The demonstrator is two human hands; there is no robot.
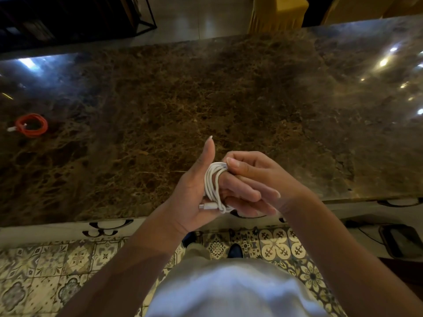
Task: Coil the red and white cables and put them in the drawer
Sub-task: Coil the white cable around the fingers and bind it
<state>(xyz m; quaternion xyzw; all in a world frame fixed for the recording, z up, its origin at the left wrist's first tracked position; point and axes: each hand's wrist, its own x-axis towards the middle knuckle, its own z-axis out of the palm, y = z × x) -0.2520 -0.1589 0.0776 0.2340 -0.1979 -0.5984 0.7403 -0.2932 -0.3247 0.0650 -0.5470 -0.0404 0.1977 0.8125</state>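
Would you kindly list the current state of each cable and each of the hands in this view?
white cable: coiled in loops around the left hand's fingers, plug end lying in the palm.
red cable: already coiled, lying on the marble tabletop, untouched.
left hand: thumb up, fingers extended through the white coil.
right hand: pinching the top of the white loops.

Marble countertop [229,99], coiled red cable [32,124]

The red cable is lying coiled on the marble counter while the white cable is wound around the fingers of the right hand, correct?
Not quite. The head view shows the white cable wound around the fingers of the left hand; the right hand pinches its loops. The red cable does lie coiled on the marble counter.
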